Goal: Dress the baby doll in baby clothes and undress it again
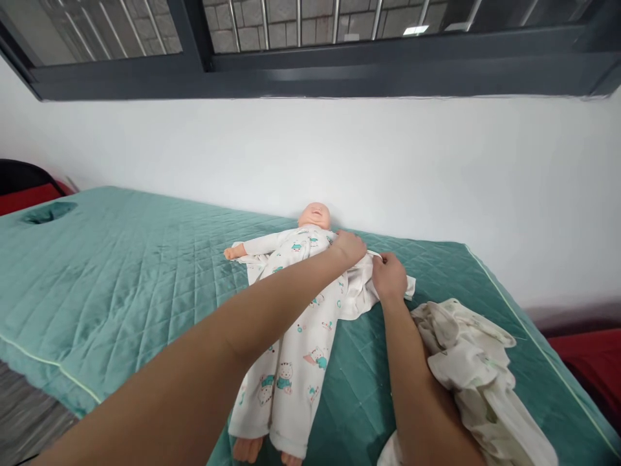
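A baby doll (315, 216) lies on its back, its head towards the wall. Printed white baby pants (317, 327) cover its legs and reach up over its chest, and a white baby shirt (358, 291) spreads out beside its body. One doll arm, in a white sleeve (266, 243), is stretched to the left. My left hand (352, 248) is closed on the shirt at the doll's right-side shoulder; its fingertips are partly hidden. Close beside it, my right hand (391, 275) pinches the shirt's edge, with a narrow white strip of cloth running between both hands.
A crumpled pale garment (468, 353) lies right of my right forearm. Beneath everything is a green quilted bed cover (160, 259) with a hole (50, 212) at far left. A white wall (272, 155) and dark window frame (339, 71) stand behind. Red furniture (592, 362) shows at right.
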{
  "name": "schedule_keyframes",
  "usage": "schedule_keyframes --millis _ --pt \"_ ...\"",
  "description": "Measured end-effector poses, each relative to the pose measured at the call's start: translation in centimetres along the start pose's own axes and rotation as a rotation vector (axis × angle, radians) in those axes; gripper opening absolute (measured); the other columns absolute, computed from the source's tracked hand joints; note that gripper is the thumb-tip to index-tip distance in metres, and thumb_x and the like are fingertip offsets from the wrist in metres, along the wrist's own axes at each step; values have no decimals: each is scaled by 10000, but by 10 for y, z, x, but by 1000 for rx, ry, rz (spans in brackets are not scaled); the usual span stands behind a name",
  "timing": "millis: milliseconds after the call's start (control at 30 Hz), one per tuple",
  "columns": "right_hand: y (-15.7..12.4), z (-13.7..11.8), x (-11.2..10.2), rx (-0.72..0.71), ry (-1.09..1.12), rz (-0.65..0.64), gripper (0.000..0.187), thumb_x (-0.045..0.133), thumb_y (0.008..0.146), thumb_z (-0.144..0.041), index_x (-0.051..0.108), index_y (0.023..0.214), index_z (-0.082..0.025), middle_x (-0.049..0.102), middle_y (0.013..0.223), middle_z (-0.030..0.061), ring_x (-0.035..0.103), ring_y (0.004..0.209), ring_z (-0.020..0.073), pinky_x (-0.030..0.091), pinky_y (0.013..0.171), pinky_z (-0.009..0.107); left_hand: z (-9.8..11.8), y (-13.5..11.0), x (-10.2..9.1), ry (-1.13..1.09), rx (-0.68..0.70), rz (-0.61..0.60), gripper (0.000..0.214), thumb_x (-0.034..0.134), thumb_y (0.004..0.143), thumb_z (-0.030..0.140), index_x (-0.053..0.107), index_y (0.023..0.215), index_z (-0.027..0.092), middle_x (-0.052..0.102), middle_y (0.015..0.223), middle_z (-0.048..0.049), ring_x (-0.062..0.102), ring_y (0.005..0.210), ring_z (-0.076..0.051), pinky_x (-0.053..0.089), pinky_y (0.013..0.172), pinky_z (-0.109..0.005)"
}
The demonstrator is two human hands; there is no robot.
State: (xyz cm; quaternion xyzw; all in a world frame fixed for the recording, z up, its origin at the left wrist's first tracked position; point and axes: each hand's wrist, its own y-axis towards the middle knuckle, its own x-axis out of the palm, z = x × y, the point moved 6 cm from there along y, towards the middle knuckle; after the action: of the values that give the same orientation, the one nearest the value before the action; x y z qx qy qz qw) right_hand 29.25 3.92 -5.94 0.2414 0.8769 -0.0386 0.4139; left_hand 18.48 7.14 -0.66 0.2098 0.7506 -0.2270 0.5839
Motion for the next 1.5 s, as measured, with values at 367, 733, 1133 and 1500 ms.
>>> schedule_keyframes --millis 367,733,1133,1500 --pt "12 15 -2 -2 261 46 366 480 857 -297 732 1078 -151 740 1051 132 630 950 270 458 860 361 -45 -30 -35 80 -102 16 519 610 812 19 604 1324 103 630 1323 -237 585 1217 -343 459 927 -461" --pt "18 23 5 -96 728 126 452 600 706 -316 724 1094 -121 764 1030 131 685 940 255 550 830 381 -32 -32 -34 -5 -109 -9 454 577 870 74 588 1323 109 645 1312 -215 624 1176 -318 469 890 -418" --pt "-16 14 -30 -246 513 486 518 479 676 -170 649 1165 -162 634 1227 121 580 1210 276 424 1107 475 -19 -56 -22 -253 -144 84 441 562 933 313 566 1333 129 592 1399 -180 560 1272 -320 462 1015 -457" --pt "-48 -48 16 -351 313 49 528 522 886 -486 627 1271 -139 632 1336 180 525 1302 331 362 1145 544 -130 -151 37 -1178 -387 542 448 572 961 421 529 1359 219 566 1471 -94 532 1351 -210 402 1147 -332"
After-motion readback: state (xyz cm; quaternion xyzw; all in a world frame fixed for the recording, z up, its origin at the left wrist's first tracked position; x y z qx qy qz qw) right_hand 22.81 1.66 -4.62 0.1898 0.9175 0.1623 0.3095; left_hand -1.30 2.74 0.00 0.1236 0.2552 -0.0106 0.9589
